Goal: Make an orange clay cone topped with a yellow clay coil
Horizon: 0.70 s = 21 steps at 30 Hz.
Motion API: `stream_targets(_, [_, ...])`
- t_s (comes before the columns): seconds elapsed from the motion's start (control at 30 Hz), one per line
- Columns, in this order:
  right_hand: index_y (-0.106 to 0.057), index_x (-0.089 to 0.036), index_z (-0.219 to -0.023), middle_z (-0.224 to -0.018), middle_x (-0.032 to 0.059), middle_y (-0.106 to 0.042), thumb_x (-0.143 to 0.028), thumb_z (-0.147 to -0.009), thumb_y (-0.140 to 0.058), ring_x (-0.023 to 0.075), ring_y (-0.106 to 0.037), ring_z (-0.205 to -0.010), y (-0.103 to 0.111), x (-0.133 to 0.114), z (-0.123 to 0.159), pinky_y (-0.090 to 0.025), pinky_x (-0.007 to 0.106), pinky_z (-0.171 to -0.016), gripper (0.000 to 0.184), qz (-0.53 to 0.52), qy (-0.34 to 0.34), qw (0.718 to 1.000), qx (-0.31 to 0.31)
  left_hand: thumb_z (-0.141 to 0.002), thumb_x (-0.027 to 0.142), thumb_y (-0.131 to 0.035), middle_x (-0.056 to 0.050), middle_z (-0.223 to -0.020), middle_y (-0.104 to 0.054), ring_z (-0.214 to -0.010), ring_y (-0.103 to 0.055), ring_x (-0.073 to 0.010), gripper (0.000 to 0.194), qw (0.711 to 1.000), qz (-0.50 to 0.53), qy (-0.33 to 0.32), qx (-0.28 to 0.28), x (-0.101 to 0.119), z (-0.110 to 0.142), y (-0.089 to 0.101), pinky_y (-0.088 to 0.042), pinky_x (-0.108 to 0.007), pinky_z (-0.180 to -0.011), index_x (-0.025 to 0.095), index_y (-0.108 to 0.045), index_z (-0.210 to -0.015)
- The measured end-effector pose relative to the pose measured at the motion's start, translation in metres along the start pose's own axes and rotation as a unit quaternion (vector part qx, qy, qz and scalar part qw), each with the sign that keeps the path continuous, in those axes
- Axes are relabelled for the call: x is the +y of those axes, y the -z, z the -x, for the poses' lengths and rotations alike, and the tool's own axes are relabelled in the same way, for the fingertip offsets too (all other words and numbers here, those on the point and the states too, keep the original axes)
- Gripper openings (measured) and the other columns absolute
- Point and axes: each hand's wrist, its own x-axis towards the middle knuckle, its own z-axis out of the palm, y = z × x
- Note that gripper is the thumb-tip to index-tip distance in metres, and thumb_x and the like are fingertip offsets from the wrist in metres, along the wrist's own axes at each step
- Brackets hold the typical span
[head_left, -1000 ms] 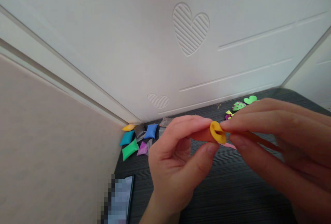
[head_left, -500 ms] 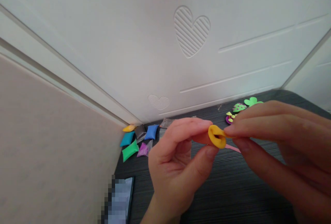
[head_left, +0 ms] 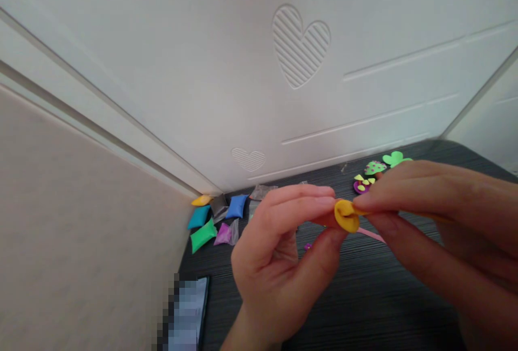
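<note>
While left hand (head_left: 275, 281) pinches the yellow curl (head_left: 349, 224) and right hand (head_left: 449, 205) grips its strip (head_left: 361, 212) at three o'clock, overpulling could tear it.

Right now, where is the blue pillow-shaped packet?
In the head view, the blue packet lies left of centre on the dark grained table, just right of the dark grey packet.

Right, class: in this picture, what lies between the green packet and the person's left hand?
In the head view, a purple packet with clear wrapping shows between the green packet and the left hand.
</note>
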Motion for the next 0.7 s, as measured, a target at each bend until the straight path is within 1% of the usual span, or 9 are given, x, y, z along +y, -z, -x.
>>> stream_targets(0.07, [-0.057,-0.035,-0.107,-0.096,-0.0075,-0.07,-0.021,-0.082,-0.057,0.0137,-0.067,-0.081,-0.0016,0.0011,0.0011,-0.055,0.02,-0.063,0.029,0.005,0.003,1.0,0.004,-0.072,-0.001,-0.064,-0.004,-0.105,-0.065,-0.094,-0.061,-0.0134,0.038,1.0,-0.021,-0.01,0.006,0.0007,0.0002,-0.0001,-0.054,-0.024,-0.079,0.018,-0.065,-0.106])
stream_targets(0.17, [-0.058,-0.034,-0.104,-0.094,-0.0076,-0.07,-0.028,-0.086,-0.054,0.0128,-0.067,-0.078,-0.0029,0.0039,0.0029,-0.055,0.019,-0.059,0.019,0.026,0.019,0.999,0.021,-0.07,0.001,-0.066,-0.001,-0.103,-0.067,-0.094,-0.061,-0.0151,0.042,0.997,-0.072,-0.008,0.009,0.0023,0.001,-0.0006,-0.053,-0.027,-0.079,0.022,-0.065,-0.106])
stream_targets(0.27, [-0.061,-0.032,-0.101,-0.095,-0.0063,-0.07,-0.029,-0.087,-0.052,0.0133,-0.067,-0.08,-0.0019,0.0059,0.0035,-0.057,0.019,-0.061,0.016,0.037,0.02,0.999,0.022,-0.069,0.001,-0.067,0.0,-0.102,-0.068,-0.094,-0.061,-0.0163,0.044,0.994,-0.109,-0.008,0.015,0.0035,0.0022,-0.0014,-0.052,-0.03,-0.08,0.026,-0.065,-0.106])
stream_targets(0.37, [-0.061,-0.032,-0.104,-0.097,-0.0058,-0.07,-0.027,-0.085,-0.056,0.0137,-0.067,-0.082,-0.0004,0.0062,0.0037,-0.057,0.019,-0.064,0.02,0.03,0.003,0.999,0.016,-0.069,0.001,-0.066,-0.001,-0.103,-0.067,-0.093,-0.06,-0.0164,0.045,0.994,-0.103,-0.012,0.019,0.0033,0.0031,-0.0022,-0.053,-0.029,-0.079,0.025,-0.065,-0.107])
stream_targets(0.47, [-0.061,-0.031,-0.101,-0.094,-0.0064,-0.071,-0.029,-0.082,-0.061,0.0121,-0.067,-0.079,-0.001,0.0066,0.0044,-0.056,0.017,-0.063,0.019,0.025,-0.011,0.999,0.017,-0.07,-0.001,-0.065,-0.002,-0.104,-0.066,-0.092,-0.06,-0.0154,0.045,0.996,-0.083,-0.011,0.024,0.0029,0.0034,-0.0029,-0.053,-0.027,-0.076,0.023,-0.064,-0.108])
stream_targets(0.53, [-0.061,-0.031,-0.098,-0.092,-0.0074,-0.071,-0.032,-0.084,-0.059,0.0107,-0.067,-0.076,-0.0023,0.0075,0.0047,-0.056,0.015,-0.06,0.014,0.031,-0.007,0.999,0.019,-0.07,-0.001,-0.065,-0.002,-0.104,-0.066,-0.092,-0.061,-0.0149,0.044,0.996,-0.084,-0.005,0.025,0.0028,0.0034,-0.0032,-0.053,-0.026,-0.075,0.023,-0.064,-0.107])
stream_targets(0.6, [-0.061,-0.032,-0.097,-0.092,-0.0083,-0.071,-0.035,-0.087,-0.054,0.0099,-0.067,-0.075,-0.0032,0.0081,0.0049,-0.055,0.014,-0.057,0.013,0.042,0.001,0.999,0.027,-0.07,0.0,-0.065,-0.002,-0.102,-0.066,-0.091,-0.061,-0.0148,0.043,0.995,-0.093,-0.004,0.028,0.0028,0.0034,-0.0033,-0.053,-0.026,-0.075,0.023,-0.064,-0.107])
stream_targets(0.7, [-0.061,-0.031,-0.097,-0.093,-0.0076,-0.071,-0.034,-0.088,-0.053,0.0108,-0.068,-0.075,-0.0026,0.0075,0.0045,-0.056,0.014,-0.056,0.012,0.043,-0.001,0.999,0.02,-0.07,0.0,-0.065,-0.002,-0.101,-0.067,-0.091,-0.061,-0.0149,0.044,0.994,-0.108,-0.019,0.028,0.0022,0.003,-0.0027,-0.052,-0.026,-0.076,0.022,-0.064,-0.108])
